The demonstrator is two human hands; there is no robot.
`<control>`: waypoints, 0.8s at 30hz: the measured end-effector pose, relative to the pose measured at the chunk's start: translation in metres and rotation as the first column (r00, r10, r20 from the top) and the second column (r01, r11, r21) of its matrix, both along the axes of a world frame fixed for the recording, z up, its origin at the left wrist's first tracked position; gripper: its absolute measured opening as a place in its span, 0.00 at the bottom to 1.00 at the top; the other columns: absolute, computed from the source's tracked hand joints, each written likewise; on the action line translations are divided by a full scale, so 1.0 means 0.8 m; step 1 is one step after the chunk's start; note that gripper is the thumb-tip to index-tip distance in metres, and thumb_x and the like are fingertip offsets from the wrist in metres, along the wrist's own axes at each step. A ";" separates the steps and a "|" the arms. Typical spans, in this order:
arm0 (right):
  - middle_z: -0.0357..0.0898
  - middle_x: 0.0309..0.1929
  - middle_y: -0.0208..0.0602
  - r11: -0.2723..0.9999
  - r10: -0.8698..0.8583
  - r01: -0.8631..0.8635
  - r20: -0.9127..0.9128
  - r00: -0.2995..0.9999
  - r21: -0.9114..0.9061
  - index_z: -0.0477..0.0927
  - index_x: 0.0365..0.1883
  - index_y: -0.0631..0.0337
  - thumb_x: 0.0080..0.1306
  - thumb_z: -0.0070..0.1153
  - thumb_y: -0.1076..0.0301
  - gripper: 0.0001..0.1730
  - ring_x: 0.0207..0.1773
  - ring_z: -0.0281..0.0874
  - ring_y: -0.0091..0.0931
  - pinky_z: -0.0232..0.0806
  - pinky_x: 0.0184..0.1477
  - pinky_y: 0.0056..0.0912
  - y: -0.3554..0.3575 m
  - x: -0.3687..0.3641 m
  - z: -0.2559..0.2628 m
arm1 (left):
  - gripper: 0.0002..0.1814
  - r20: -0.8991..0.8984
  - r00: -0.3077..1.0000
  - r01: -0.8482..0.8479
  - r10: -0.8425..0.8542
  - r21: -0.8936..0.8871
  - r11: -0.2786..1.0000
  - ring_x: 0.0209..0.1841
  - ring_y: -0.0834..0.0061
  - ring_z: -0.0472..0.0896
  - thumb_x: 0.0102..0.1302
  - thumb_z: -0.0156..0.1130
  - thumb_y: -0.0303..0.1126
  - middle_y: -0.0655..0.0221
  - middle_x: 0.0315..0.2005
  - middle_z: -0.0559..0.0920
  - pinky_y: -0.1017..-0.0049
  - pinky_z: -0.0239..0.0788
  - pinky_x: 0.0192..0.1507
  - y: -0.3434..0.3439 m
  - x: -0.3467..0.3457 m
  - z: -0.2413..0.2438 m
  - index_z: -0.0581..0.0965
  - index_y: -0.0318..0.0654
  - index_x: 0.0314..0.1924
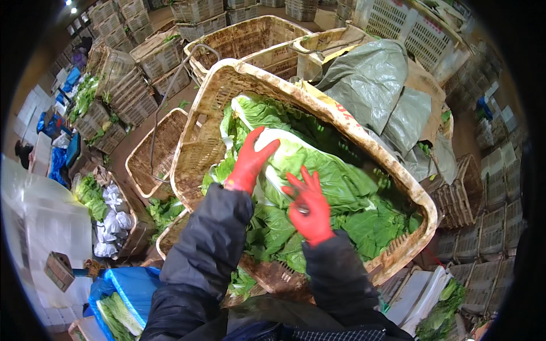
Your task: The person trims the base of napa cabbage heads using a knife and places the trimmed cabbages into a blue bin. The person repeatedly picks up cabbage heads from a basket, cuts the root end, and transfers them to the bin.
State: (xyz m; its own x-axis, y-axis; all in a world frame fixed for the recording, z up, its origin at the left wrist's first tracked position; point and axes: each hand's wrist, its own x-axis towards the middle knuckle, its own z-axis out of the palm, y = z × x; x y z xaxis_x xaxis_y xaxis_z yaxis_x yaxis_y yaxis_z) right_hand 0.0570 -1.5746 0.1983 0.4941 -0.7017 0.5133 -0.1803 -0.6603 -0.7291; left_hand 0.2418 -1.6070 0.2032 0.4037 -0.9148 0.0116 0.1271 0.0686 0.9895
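A large napa cabbage (330, 170) lies on its side on other leafy heads in a dirty plastic crate (200, 123). My left hand (251, 160), in a red rubber glove, grips it near its pale base, with thumb and forefinger spread over it. My right hand (310, 209), gloved the same way, is over the near side of the cabbage, its fingers partly spread. A small shiny metal object (303, 209) shows in the right palm; its kind is unclear. Loose green leaves (277, 238) lie beneath both hands. Another cabbage (260, 108) lies at the crate's far left.
Beyond the crate stand more soiled crates (251, 36) and a grey-green plastic sheet (371, 81). A bent metal rod hook (164, 102) hangs at left over a lower crate (149, 145). Blue plastic bags (132, 285) with cabbage are at lower left. Stacked crates (128, 89) stand around.
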 end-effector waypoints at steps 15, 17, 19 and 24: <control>0.72 0.49 0.40 0.471 0.319 -0.294 0.150 0.936 0.832 0.58 0.66 0.62 0.52 0.46 0.73 0.38 0.46 0.73 0.26 0.66 0.45 0.24 0.183 -0.054 0.104 | 0.62 -0.031 0.999 -0.033 0.022 -0.428 0.903 0.64 0.65 0.60 0.41 0.75 0.54 0.57 0.62 0.61 0.66 0.52 0.64 0.353 0.001 -0.032 0.49 0.32 0.68; 0.64 0.61 0.45 0.218 0.454 -0.496 0.362 0.814 0.841 0.52 0.69 0.61 0.58 0.50 0.70 0.39 0.55 0.74 0.31 0.68 0.50 0.29 0.238 -0.024 0.112 | 0.55 -0.304 0.953 -0.115 0.005 -0.346 0.931 0.63 0.65 0.63 0.51 0.64 0.60 0.58 0.61 0.63 0.66 0.53 0.65 0.424 0.072 -0.022 0.51 0.35 0.68; 0.69 0.59 0.50 0.084 0.559 -0.520 0.392 0.731 0.850 0.51 0.68 0.63 0.63 0.53 0.67 0.38 0.47 0.79 0.34 0.73 0.40 0.32 0.279 0.005 0.086 | 0.44 -0.619 0.770 -0.103 -0.156 -0.361 0.927 0.60 0.65 0.67 0.59 0.56 0.58 0.60 0.59 0.67 0.65 0.57 0.63 0.505 0.134 -0.044 0.56 0.37 0.66; 0.78 0.33 0.37 0.365 0.307 -0.085 -0.033 0.951 0.927 0.70 0.53 0.62 0.67 0.49 0.67 0.17 0.23 0.74 0.23 0.66 0.23 0.22 0.312 0.063 -0.053 | 0.29 -0.878 0.473 -0.102 -0.068 -0.131 0.986 0.53 0.66 0.75 0.67 0.50 0.50 0.62 0.52 0.76 0.67 0.64 0.58 0.687 0.156 -0.029 0.66 0.40 0.62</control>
State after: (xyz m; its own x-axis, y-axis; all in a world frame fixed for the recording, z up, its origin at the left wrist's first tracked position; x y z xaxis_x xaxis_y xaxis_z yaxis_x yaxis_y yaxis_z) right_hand 0.1071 -1.3252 0.1559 0.6821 -0.5558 -0.4752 -0.3313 0.3444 -0.8784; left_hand 0.3669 -1.0576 0.1802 0.2942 -0.9278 -0.2295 0.9190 0.2087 0.3344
